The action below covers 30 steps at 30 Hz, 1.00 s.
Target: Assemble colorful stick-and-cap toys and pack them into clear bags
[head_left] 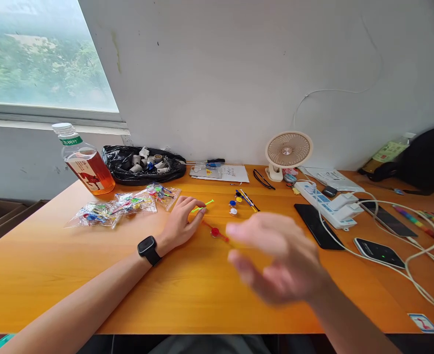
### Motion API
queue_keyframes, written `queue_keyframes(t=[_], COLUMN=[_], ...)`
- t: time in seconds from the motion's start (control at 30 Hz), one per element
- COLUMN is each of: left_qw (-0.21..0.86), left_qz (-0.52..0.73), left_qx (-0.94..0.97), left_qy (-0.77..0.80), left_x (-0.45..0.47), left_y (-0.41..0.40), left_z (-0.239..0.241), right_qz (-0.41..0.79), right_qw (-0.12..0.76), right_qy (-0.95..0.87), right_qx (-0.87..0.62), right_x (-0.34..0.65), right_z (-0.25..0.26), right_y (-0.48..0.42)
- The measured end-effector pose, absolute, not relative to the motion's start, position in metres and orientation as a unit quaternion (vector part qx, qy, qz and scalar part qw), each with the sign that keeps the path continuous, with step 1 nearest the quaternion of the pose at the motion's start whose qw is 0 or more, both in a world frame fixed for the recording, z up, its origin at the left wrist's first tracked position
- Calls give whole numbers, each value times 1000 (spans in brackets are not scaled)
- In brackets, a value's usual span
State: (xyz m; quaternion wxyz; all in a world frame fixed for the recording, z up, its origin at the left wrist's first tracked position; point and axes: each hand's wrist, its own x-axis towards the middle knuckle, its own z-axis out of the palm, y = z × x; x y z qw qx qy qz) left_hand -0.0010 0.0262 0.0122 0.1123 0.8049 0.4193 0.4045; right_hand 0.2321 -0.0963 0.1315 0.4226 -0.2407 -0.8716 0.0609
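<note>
My left hand (184, 222), with a black watch (149, 250) on its wrist, lies on the wooden table with fingers stretched out. A bright green plastic stick (210, 202) pokes out by its fingertips. Close to the left thumb lies a round red piece (215, 232) with thin red stick-like parts on either side. My right hand (279, 258), blurred by motion, hovers to the right of the red piece, thumb and fingers apart with nothing visible between them. Beyond it are small white (233, 211), blue (232, 203) and yellow (239, 199) round pieces beside thin sticks (249, 200).
Clear packets (95, 215) of coloured parts and a drink bottle (87, 167) stand left, before a black bag (143, 167) of grey pieces. A fan (288, 150) is at the wall. Right are phones (317, 226), a power strip (323, 204) and looping white cables (408, 265).
</note>
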Motion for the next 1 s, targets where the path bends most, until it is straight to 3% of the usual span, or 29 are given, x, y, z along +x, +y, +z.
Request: queue_keyframes(t=[0.07,0.17,0.27,0.4,0.53,0.73,1.0], left_qw=[120,138,157,158,157,155,149], left_qz=[403,391,366,341,335,325,319], left_qx=[806,820,849,870,873,879,886], left_qy=[416,393,349,320,317,312,302], left_x=[-1,0,2,3,3,2,3], left_y=[24,19,14,10,9,11,11], left_z=[15,20,26,29,29,29,23], right_qz=[-11,23,22,-44,-71,-34,-9], right_qw=[440,342,280,207,181,144,157], right_qy=[-849,-810,-781,-779,-753,-738,-719], right_qx=[-291,-476,-558,-590,-629,-658,-677], right_x=[247,280,313,330,325,323,324], right_z=[130,105,65,30,26,21,17], right_y=[-55,8,48,60,58,62,64])
